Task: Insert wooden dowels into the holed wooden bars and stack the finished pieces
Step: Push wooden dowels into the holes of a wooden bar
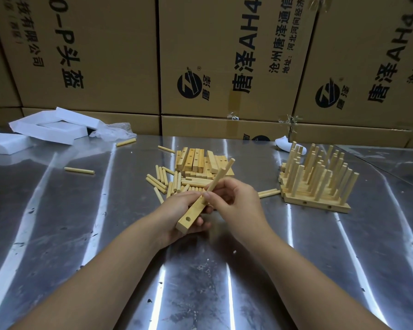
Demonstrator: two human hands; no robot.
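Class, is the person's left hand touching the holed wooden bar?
Touching. The head view shows the left hand gripping the holed wooden bar, fingers curled beneath it; the right hand pinches a dowel.

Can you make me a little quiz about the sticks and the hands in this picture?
1. True or false: the finished stack stands to the right of the loose dowels.
2. The left hand holds: A a spoon, B a holed bar, C a cup.
3. Fill in: the right hand pinches a ____ standing in the bar.
Key: 1 true; 2 B; 3 dowel.
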